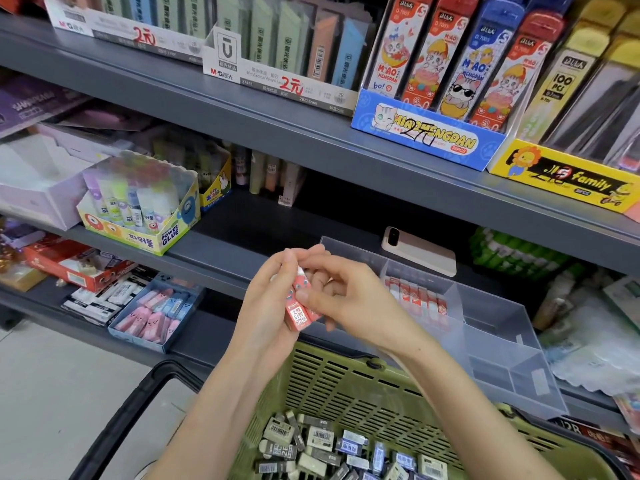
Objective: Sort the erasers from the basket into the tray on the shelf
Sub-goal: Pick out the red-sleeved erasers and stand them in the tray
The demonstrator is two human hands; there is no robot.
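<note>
Erasers (pixel 298 308): two pink, both hands (pixel 349 299) gripping.

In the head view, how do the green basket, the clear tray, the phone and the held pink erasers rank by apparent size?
1. green basket, though nearest the camera
2. clear tray
3. phone
4. pink erasers, partly hidden by the hands

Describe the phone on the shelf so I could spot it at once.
Start at the clear plastic tray on the middle shelf, right of the hands. Just behind its back wall lies the phone, face down and flat. It is the only plain pale slab there, with a dark camera patch at one corner.
</note>
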